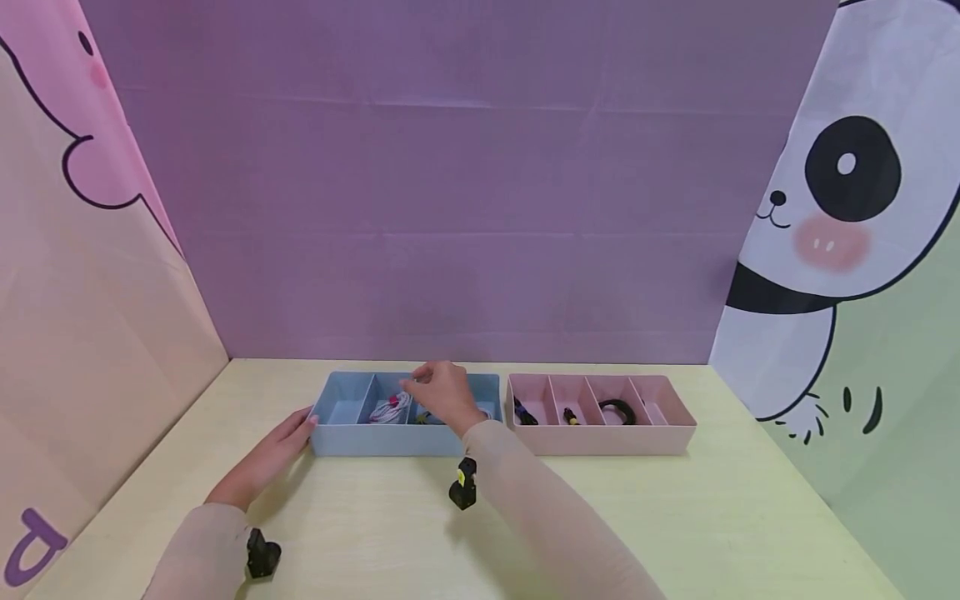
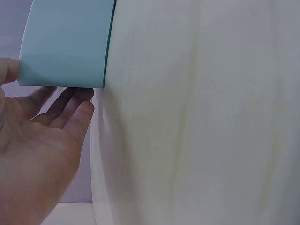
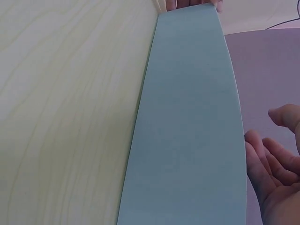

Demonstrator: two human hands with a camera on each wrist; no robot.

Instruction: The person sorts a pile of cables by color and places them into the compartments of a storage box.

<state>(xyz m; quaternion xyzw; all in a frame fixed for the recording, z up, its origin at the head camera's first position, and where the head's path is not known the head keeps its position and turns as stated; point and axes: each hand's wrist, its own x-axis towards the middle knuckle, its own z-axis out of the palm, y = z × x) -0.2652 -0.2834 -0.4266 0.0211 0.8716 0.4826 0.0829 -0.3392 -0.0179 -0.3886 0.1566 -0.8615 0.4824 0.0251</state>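
A light blue divided box (image 1: 386,442) stands on the table. My left hand (image 1: 273,454) holds its left end, thumb at the rim and fingers against the end wall; the left wrist view shows these fingers (image 2: 77,110) at the box's end. Over the box's middle is my right hand (image 1: 444,396), thumb and fingers bent but apart, with nothing visible between them in the right wrist view. Below it to the left, a bundled white cable (image 1: 390,408) with a red part lies in the second compartment. Yellowish and dark cable pieces (image 1: 423,417) in the third are partly hidden by my hand.
To the right stands a pink divided box (image 1: 615,442) holding a black cable (image 1: 523,412), a small black-and-yellow piece (image 1: 571,417) and a coiled black cable (image 1: 621,410). A purple backdrop (image 1: 465,208) rises behind both boxes. Printed panels flank the table.
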